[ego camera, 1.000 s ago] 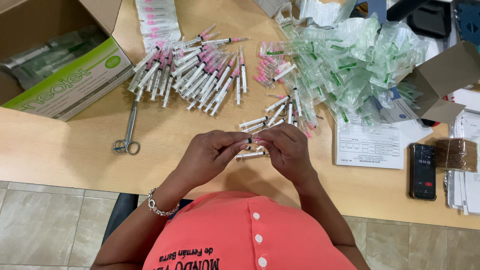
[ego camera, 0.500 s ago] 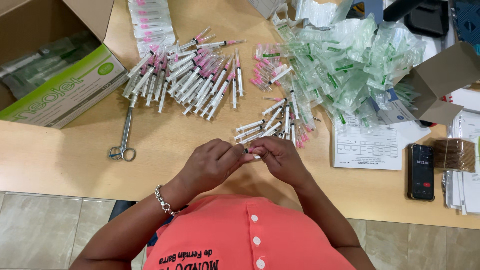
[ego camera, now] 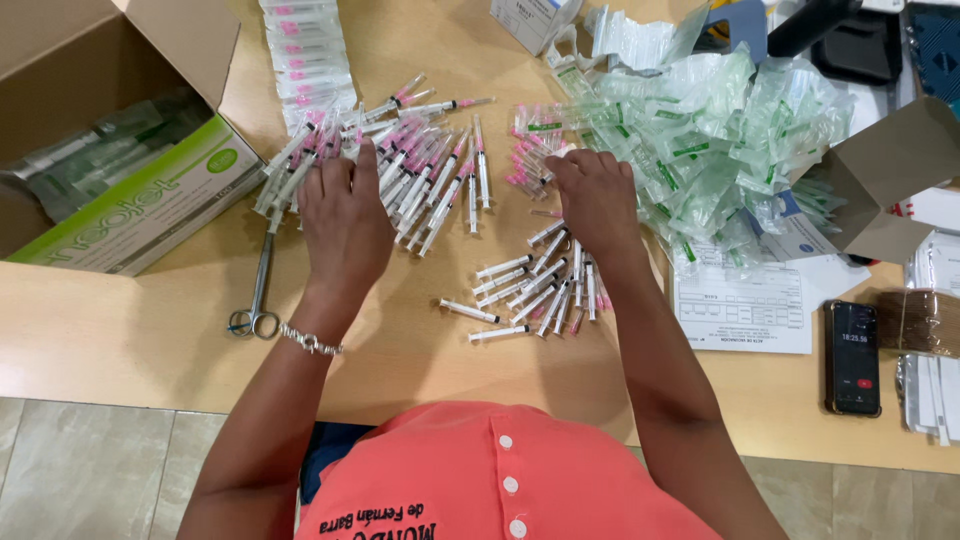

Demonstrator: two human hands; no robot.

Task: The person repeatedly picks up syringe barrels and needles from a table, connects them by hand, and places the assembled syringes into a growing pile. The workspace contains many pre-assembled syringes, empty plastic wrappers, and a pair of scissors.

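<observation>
We see the left hand (ego camera: 345, 225) lying flat, fingers spread, on a big pile of syringes with pink caps (ego camera: 405, 170) on the wooden table (ego camera: 110, 330). The right hand (ego camera: 597, 200) reaches, fingers bent, to a small cluster of pink needle caps (ego camera: 530, 165), just above a smaller pile of syringes (ego camera: 535, 290). Scissors (ego camera: 258, 295) lie left of the left wrist, which wears a bracelet (ego camera: 310, 342). An open box (ego camera: 120, 190) sits far left; a heap of clear wrappers (ego camera: 720, 150) lies right, with a paper form (ego camera: 745, 300) and a phone (ego camera: 853, 357) nearby.
</observation>
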